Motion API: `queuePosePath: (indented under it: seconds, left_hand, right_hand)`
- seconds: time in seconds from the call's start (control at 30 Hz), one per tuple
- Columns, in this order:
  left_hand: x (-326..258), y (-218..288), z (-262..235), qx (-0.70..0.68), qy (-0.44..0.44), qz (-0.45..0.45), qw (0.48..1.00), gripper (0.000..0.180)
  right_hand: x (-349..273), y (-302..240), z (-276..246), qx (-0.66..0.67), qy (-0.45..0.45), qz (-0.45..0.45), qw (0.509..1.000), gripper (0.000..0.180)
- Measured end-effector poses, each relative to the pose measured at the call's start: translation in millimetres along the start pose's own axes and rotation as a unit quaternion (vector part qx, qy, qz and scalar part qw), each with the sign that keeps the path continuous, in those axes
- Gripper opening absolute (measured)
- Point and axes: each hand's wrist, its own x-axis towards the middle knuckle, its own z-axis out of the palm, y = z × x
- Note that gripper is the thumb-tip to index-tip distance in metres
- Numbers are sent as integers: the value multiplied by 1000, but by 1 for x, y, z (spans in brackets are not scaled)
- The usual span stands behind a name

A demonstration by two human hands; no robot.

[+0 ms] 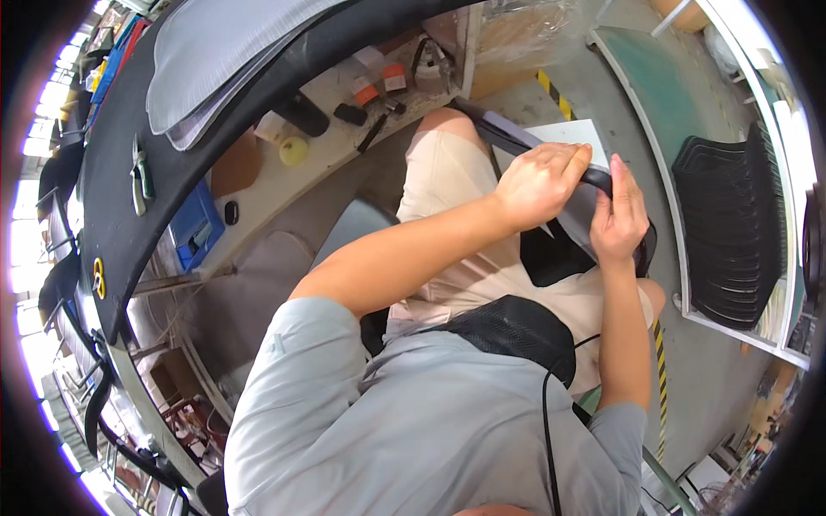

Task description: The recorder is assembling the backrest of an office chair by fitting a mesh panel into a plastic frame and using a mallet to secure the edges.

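Note:
A grey panel with a thick black rim (597, 179) stands tilted across my lap, most of its face hidden behind my hands and forearms. My left hand (542, 185) is closed on the rim at its upper edge, with the thumb and fingers pressed together. Just right of it, my right hand (619, 215) grips the same rim, fingers pointing up and thumb on the near side. A short curved length of black rim shows between the two hands. Whether anything small is pinched in the fingers cannot be seen.
Left, a black-topped bench (120, 185) carries stacked grey sheets (224, 60), pliers (139, 176) and yellow-handled scissors (99, 278). Below it, a shelf holds a blue bin (196, 232) and a yellow roll (293, 150). At right, a rack (662, 146) holds stacked black panels (727, 232).

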Motion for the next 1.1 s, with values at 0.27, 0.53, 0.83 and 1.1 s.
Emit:
queuePosePath:
  seconds: [0.27,0.53,0.83,1.1]
  left_hand:
    - [-5,-18,-3,15,-55,37,998,53]
    - [36,-105,-70,-187,-291,-344,873,31]
    - [-224,-382,-53,244,-467,-449,721,67]
    - [-256,-405,-63,236,-403,-464,753,61]
  right_hand:
    - [-6,-8,11,-10,14,45,999,54]
    - [-23,-3,4,-51,-5,55,997,59]
    - [-12,-11,14,-41,27,37,998,54]
    - [3,-13,23,-47,55,35,997,47]
